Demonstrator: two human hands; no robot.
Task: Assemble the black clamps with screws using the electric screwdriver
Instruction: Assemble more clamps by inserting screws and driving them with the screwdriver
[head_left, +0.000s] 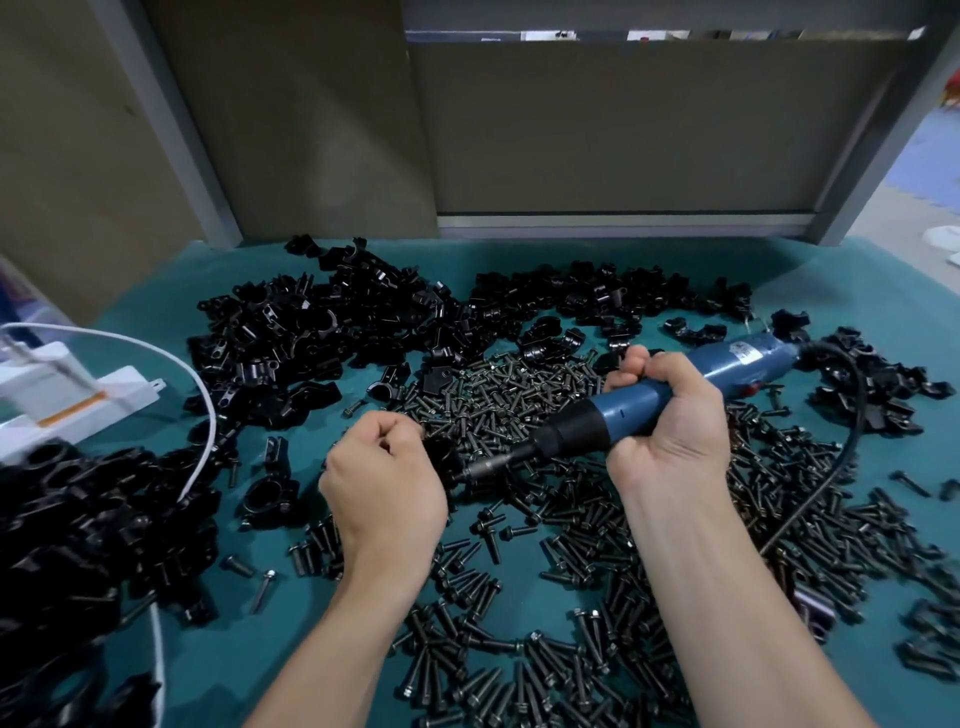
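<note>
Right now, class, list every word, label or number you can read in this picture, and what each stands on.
None can be read.
Pale label on the electric screwdriver in the right hand: too blurred to read.
White device at the left: no text visible.

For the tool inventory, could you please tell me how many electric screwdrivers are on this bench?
1. The electric screwdriver is gripped in the right hand, its bit at the clamp the left hand holds. Another could lie under the piles.
</note>
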